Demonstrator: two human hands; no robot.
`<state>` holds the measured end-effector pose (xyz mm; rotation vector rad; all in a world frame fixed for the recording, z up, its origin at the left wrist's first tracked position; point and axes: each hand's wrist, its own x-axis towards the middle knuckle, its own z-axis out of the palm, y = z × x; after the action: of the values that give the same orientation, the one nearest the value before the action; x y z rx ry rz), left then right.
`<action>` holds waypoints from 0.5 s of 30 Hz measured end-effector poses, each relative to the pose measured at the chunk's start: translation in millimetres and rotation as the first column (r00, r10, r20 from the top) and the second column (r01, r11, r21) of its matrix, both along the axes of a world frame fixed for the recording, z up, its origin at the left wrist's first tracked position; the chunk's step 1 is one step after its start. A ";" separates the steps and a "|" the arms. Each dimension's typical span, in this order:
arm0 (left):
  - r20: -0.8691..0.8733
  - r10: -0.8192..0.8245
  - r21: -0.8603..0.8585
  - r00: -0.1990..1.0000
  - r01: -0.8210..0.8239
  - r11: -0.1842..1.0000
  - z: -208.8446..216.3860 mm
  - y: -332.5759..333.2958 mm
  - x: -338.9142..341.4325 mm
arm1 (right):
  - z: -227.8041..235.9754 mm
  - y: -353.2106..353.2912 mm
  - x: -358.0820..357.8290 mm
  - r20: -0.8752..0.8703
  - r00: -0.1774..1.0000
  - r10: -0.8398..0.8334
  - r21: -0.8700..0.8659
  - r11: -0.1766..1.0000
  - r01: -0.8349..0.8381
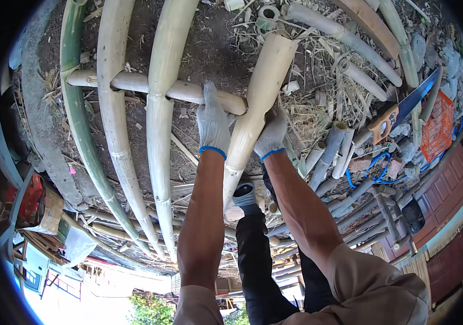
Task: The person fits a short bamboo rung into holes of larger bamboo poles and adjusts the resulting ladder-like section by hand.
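My left hand (213,122), in a pale knit glove with a blue cuff, grips a bamboo crosspiece (188,90) near its right end. The crosspiece runs through holes in three long bamboo poles, one green pole (74,114) and two paler ones, a middle pole (113,108) and a right pole (160,116). Its right end meets the side of a thick bamboo pole (266,76). My right hand (273,132), gloved the same way, is closed on that thick pole's right side, its fingers partly hidden. Whether the crosspiece enters a hole there I cannot tell.
At the right, a handsaw (410,103) with a wooden handle rests among bamboo offcuts (364,81) near an orange plastic crate (436,125). Shavings (310,116) litter the dirt. Blue strap (377,165) lies below the saw. More bamboo poles (350,206) lie near my legs.
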<state>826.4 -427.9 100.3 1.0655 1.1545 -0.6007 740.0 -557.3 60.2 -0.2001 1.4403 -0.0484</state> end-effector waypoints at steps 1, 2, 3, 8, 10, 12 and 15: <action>-0.013 -0.003 0.000 1.000 0.003 1.000 6.5 -4.9 4.1 | -7.3 2.9 11.1 0.107 0.993 0.055 -0.067 0.997 -0.048; -0.028 -0.009 0.018 1.000 0.009 1.000 12.8 -10.6 8.2 | -9.3 2.3 16.7 0.209 0.971 0.118 -0.140 0.986 -0.090; -0.021 -0.007 0.030 1.000 0.007 1.000 20.1 -18.6 19.3 | -22.5 -26.0 -9.7 0.462 0.867 -0.184 0.245 0.967 0.075; 0.034 0.001 0.026 0.999 -0.002 1.000 30.8 -3.1 7.1 | 1.2 -34.3 -25.5 0.441 0.893 0.095 0.058 0.989 -0.134; 0.075 -0.085 0.132 0.993 0.075 0.988 26.6 -18.4 5.5 | 10.2 25.2 25.3 0.146 0.973 0.181 -0.116 0.979 -0.165; 0.086 -0.123 0.213 0.989 0.102 0.972 31.0 -18.1 4.8 | 11.6 28.5 31.1 0.192 0.970 0.150 -0.050 0.989 -0.143; 0.026 -0.320 0.253 0.947 0.304 0.918 35.1 -16.1 12.9 | 25.6 11.6 30.8 0.266 0.948 0.172 0.025 0.982 -0.185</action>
<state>839.3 -444.0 135.3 1.4921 1.0247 -0.6757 770.9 -545.7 85.8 -0.2724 1.1521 0.1060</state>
